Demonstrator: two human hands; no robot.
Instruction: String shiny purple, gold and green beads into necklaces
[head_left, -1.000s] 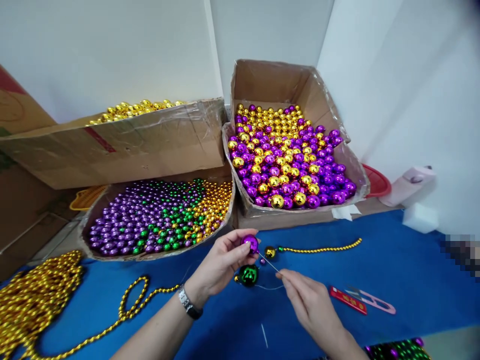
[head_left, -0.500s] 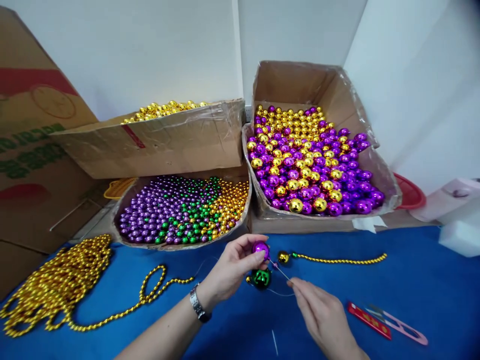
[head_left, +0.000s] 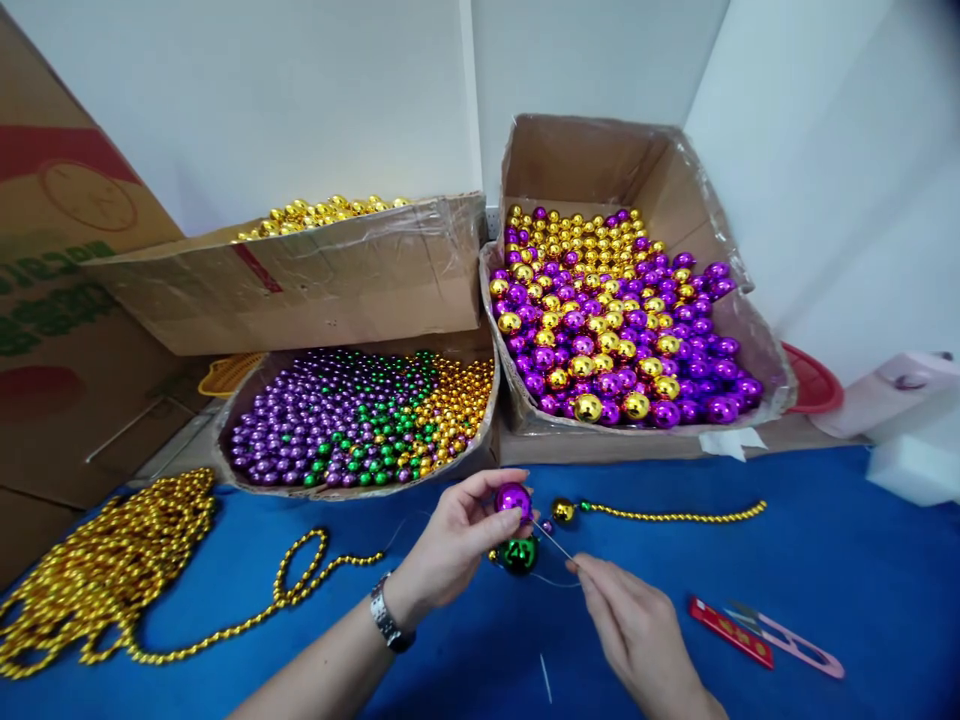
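My left hand (head_left: 457, 530) pinches a large shiny purple bead (head_left: 513, 503) between thumb and fingers. In my right hand (head_left: 637, 620) a thin needle (head_left: 553, 541) is held, its tip at the purple bead's right side. A thread (head_left: 553, 581) trails near the right fingertips. Just under the purple bead sits a large green bead (head_left: 518, 553). To the right, a large gold bead (head_left: 562, 511) lies at the end of a short gold bead strand (head_left: 682, 515), with a small green bead between them. A small purple bead (head_left: 547, 525) is close to the needle.
A box of purple and gold balls (head_left: 491, 330) stands at back right. Left of it is a box of small purple, green and gold beads (head_left: 225, 470). A gold bead chain heap (head_left: 142, 560) lies at left. Pink-handled scissors (head_left: 806, 652) and a red packet (head_left: 731, 633) lie at right.
The view has shifted slightly. The small purple bead on the needle's line now appears lower, beside the needle. My hands keep the same grips on the purple bead and needle.
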